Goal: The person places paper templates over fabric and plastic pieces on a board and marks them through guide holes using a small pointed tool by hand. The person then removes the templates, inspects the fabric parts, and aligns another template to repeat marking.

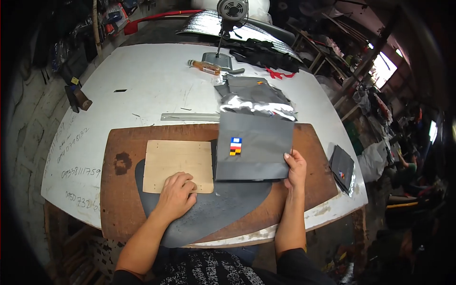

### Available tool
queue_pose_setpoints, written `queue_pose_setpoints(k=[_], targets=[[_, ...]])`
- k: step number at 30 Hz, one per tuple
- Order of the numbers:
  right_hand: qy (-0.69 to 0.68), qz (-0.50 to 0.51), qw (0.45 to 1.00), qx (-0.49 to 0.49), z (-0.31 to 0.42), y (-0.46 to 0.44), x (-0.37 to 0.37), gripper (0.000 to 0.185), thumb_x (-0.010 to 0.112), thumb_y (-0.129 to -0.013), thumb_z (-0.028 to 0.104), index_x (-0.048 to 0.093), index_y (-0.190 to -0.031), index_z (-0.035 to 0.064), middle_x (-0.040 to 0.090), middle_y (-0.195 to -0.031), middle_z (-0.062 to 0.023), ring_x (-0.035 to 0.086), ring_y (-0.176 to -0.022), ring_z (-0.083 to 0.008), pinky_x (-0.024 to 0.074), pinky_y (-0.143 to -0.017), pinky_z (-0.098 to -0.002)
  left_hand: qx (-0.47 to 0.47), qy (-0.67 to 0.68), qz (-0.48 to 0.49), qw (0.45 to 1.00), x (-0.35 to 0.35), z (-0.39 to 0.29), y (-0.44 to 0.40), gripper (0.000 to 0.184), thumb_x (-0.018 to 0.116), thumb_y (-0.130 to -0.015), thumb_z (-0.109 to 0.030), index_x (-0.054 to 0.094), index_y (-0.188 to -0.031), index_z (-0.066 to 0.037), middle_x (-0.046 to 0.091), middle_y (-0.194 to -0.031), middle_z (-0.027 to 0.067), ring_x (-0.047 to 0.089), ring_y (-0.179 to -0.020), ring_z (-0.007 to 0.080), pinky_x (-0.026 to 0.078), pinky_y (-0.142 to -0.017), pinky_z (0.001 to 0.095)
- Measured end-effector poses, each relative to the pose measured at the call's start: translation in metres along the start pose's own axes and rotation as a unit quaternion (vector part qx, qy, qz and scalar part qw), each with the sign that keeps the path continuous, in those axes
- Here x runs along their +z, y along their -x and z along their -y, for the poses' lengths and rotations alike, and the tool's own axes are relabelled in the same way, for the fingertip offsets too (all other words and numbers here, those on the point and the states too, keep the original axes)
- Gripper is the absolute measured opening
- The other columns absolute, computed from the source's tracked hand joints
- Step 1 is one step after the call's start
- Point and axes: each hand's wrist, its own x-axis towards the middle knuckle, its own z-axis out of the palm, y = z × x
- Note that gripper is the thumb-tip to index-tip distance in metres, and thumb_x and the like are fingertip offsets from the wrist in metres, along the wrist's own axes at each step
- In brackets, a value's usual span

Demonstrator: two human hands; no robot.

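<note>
My left hand [178, 194] rests on the lower right part of a tan rectangular board [178, 159], its fingers slightly bent and holding nothing. Dark dots mark the board near its edges. My right hand [295, 167] pinches the right edge of a dark grey sheet [259, 159] that carries a small patch of blue, white, red, black and yellow. The sheet's left edge is beside the board. Below both lies a grey rounded mat [216, 213] with a pitted surface, on a brown wooden board [308, 175].
Beyond the sheet lies a pile of dark pieces with shiny plastic [256, 97]. A metal ruler [190, 117], a bottle of amber liquid [205, 67] and a stand machine [217, 59] are on the white table [128, 90]. Another dark patched piece [342, 166] lies at the right edge.
</note>
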Motion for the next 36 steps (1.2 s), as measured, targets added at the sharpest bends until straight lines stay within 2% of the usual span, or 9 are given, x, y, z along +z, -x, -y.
queue_pose_setpoints(k=[4,12,14,16,18,19,22,28,36], targets=[[0.004,0.065,0.995,0.076,-0.006,0.010,0.020,0.019,0.069,-0.094,0.003,0.068,-0.111,-0.0046,0.073,-0.098,-0.0064,0.067,-0.084,-0.0111,0.0539,-0.080,-0.0254,-0.012,0.003,0.005,1.000,0.001,0.000,0.000,0.019,0.074,-0.077,-0.011,0.066,-0.093,-0.008,0.062,-0.118,0.0111,0.057,-0.119,0.0327,0.045,-0.101,0.0465],[0.027,0.116,0.989,0.087,-0.008,0.017,0.033,0.017,0.070,-0.094,0.004,0.067,-0.109,-0.0039,0.073,-0.096,-0.0058,0.067,-0.080,-0.0096,0.0536,-0.076,-0.0235,-0.029,0.032,0.006,0.999,-0.003,0.004,-0.001,0.026,0.075,-0.077,-0.011,0.070,-0.103,-0.007,0.065,-0.117,0.0113,0.060,-0.117,0.0340,0.046,-0.102,0.0446],[0.029,0.118,0.988,0.099,-0.005,0.018,0.034,0.016,0.070,-0.094,0.005,0.067,-0.108,-0.0026,0.073,-0.095,-0.0051,0.066,-0.079,-0.0089,0.0534,-0.075,-0.0227,-0.103,0.121,0.014,0.987,-0.008,0.004,-0.004,0.031,0.073,-0.081,-0.011,0.069,-0.111,-0.005,0.068,-0.115,0.0114,0.063,-0.113,0.0319,0.048,-0.100,0.0425],[0.039,0.122,0.986,0.109,-0.004,0.018,0.035,0.015,0.070,-0.094,0.007,0.066,-0.107,0.0000,0.071,-0.093,-0.0035,0.065,-0.077,-0.0079,0.0531,-0.074,-0.0217,-0.182,0.284,0.002,0.942,-0.009,0.009,-0.004,0.036,0.070,-0.085,-0.010,0.067,-0.121,-0.002,0.070,-0.114,0.0117,0.065,-0.110,0.0277,0.049,-0.099,0.0390],[0.027,0.134,0.983,0.119,-0.004,0.020,0.039,0.016,0.071,-0.093,0.007,0.066,-0.106,-0.0001,0.072,-0.093,-0.0039,0.066,-0.078,-0.0082,0.0533,-0.074,-0.0219,-0.258,0.503,-0.032,0.824,-0.004,0.019,-0.002,0.042,0.067,-0.090,-0.007,0.063,-0.131,0.002,0.072,-0.115,0.0122,0.067,-0.107,0.0215,0.050,-0.097,0.0339],[0.021,0.140,0.982,0.124,-0.004,0.022,0.043,0.016,0.071,-0.093,0.007,0.066,-0.106,-0.0002,0.072,-0.093,-0.0040,0.066,-0.078,-0.0083,0.0534,-0.074,-0.0220,-0.256,0.577,-0.038,0.775,-0.007,0.023,-0.002,0.045,0.062,-0.093,-0.001,0.057,-0.136,0.008,0.071,-0.119,0.0120,0.065,-0.110,0.0140,0.049,-0.098,0.0293],[0.023,0.161,0.976,0.142,-0.005,0.029,0.054,0.016,0.072,-0.092,0.006,0.066,-0.106,-0.0007,0.072,-0.093,-0.0045,0.066,-0.078,-0.0087,0.0537,-0.074,-0.0227,-0.283,0.623,-0.062,0.727,-0.008,0.022,-0.004,0.046,0.061,-0.092,0.003,0.057,-0.137,0.009,0.071,-0.119,0.0122,0.067,-0.106,0.0158,0.051,-0.096,0.0302],[0.024,0.189,0.969,0.156,-0.009,0.032,0.057,0.016,0.070,-0.094,0.004,0.068,-0.109,-0.0034,0.073,-0.096,-0.0046,0.066,-0.082,-0.0079,0.0527,-0.076,-0.0218,-0.321,0.625,-0.075,0.708,-0.008,0.021,-0.005,0.049,0.060,-0.088,0.009,0.056,-0.137,0.009,0.071,-0.118,0.0174,0.071,-0.102,0.0190,0.057,-0.095,0.0330],[0.030,0.192,0.968,0.161,-0.011,0.030,0.056,0.016,0.068,-0.095,0.004,0.068,-0.110,-0.0039,0.073,-0.097,-0.0050,0.066,-0.082,-0.0080,0.0528,-0.077,-0.0218,-0.322,0.647,-0.094,0.685,-0.013,0.018,-0.007,0.049,0.060,-0.088,0.010,0.057,-0.137,0.008,0.071,-0.118,0.0172,0.070,-0.104,0.0186,0.056,-0.095,0.0329]])
